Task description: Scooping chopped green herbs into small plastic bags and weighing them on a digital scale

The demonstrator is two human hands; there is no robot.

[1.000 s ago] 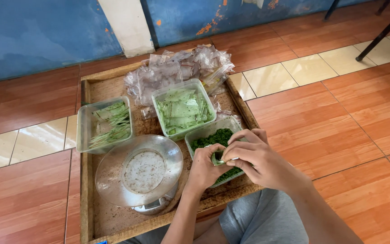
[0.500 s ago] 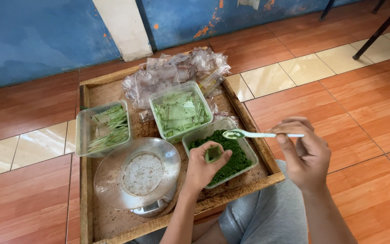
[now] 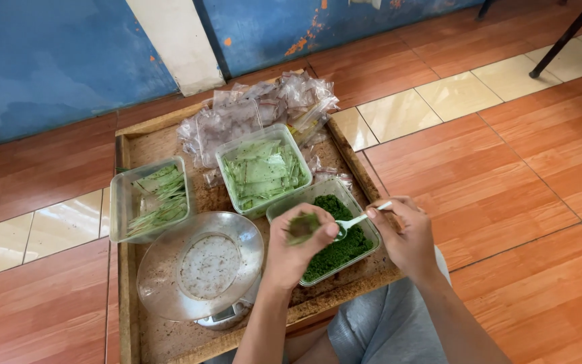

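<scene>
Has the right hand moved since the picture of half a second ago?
Yes. The right hand with the small spoon has come back left and down, from beyond the wooden tray's right edge to the tub of green powder.

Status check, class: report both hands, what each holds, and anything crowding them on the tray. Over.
Left hand shut on a small green-filled bag. Right hand shut on a white spoon, bowl at the bag. Both over the tub of green powder; scale bowl close alongside.

Both forearms are bare, no sleeves, rings or watch; the left hand (image 3: pixel 296 249) and right hand (image 3: pixel 405 236) ungloved, grey fabric shorts (image 3: pixel 385 323) below.
</scene>
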